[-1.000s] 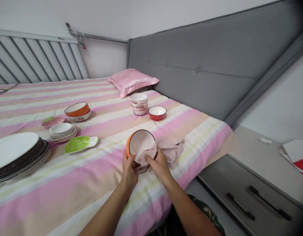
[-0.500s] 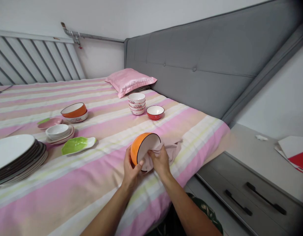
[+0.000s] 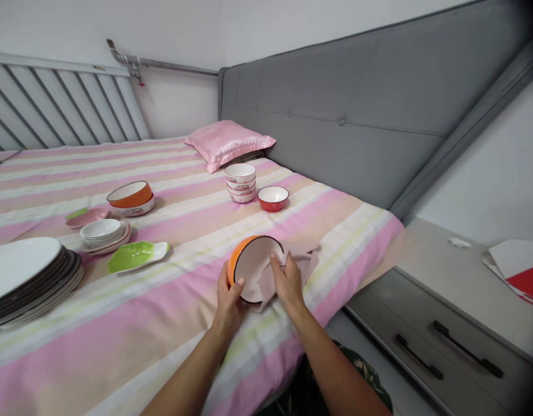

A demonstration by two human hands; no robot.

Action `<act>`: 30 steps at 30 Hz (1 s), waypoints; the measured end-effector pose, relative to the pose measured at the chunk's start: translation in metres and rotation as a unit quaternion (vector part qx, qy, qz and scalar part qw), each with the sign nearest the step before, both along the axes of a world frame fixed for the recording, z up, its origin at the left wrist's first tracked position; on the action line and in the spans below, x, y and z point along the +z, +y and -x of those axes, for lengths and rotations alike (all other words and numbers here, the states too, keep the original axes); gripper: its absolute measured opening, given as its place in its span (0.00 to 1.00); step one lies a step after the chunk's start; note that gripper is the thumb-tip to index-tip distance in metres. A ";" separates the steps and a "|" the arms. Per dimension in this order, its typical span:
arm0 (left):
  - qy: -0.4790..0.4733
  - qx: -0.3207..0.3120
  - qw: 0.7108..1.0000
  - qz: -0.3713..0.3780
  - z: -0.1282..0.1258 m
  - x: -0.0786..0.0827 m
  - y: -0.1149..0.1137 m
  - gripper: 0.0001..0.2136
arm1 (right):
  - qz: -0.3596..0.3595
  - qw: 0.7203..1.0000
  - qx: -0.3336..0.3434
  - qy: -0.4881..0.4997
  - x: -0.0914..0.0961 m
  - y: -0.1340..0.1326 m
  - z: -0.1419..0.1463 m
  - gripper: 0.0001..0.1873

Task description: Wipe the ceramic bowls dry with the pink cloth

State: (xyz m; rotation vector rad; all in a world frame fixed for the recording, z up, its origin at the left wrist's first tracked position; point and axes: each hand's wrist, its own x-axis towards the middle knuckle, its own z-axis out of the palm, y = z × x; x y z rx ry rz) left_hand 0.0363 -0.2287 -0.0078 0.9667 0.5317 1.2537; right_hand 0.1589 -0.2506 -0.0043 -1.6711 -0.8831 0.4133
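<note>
An orange bowl (image 3: 252,261) with a white inside and dark rim is tilted on its side above the striped bed, its opening turned toward me. My left hand (image 3: 230,297) grips its left edge, thumb over the rim. A pale pinkish-grey cloth (image 3: 301,263) is in my right hand (image 3: 287,280), closed on it at the bowl's right rim. Part of the cloth lies inside the bowl, and the rest trails to the right. Beyond the bowl stand a small red bowl (image 3: 274,199) and a stack of white patterned bowls (image 3: 241,184).
To the left are a green leaf-shaped dish (image 3: 136,257), small white dishes (image 3: 101,230), an orange bowl (image 3: 130,195) stacked on another bowl, and a pile of plates (image 3: 28,271). A pink pillow (image 3: 229,143) lies by the grey headboard (image 3: 335,110). A nightstand (image 3: 435,323) stands right.
The bowl has turned so its inside faces me more. My right hand has shifted slightly right with the cloth, its thumb now higher near the rim.
</note>
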 end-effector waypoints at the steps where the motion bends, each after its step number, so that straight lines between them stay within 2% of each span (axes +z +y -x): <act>1: 0.006 -0.005 1.000 0.000 0.000 0.000 0.000 0.24 | -0.010 1.000 -0.006 -0.004 0.000 0.000 0.000 0.17; 4: 0.024 -0.013 1.000 0.011 0.001 0.001 0.000 0.24 | -0.047 0.998 -0.033 -0.027 -0.002 -0.002 0.002 0.23; 7: 0.027 -0.010 0.999 0.026 0.000 0.000 0.000 0.24 | -0.074 0.995 -0.040 -0.047 -0.003 -0.003 0.003 0.22; 10: 0.006 0.014 0.998 0.067 -0.002 -0.001 0.003 0.23 | -0.087 0.994 -0.022 -0.057 -0.003 -0.003 0.000 0.17; 14: -0.031 0.050 0.986 0.157 -0.003 0.002 0.008 0.21 | -0.115 0.992 -0.009 -0.053 -0.004 -0.001 -0.006 0.20; 18: -0.050 0.060 0.978 0.194 -0.002 0.008 0.010 0.19 | -0.108 0.992 0.029 -0.060 -0.003 0.000 -0.005 0.18; 25: -0.042 0.038 0.982 0.179 -0.001 0.007 0.009 0.20 | -0.084 0.989 0.026 -0.120 -0.004 0.001 0.000 0.17; 30: -0.021 0.029 0.985 0.168 0.000 0.003 0.010 0.21 | -0.102 0.985 0.055 -0.126 -0.006 0.000 0.002 0.23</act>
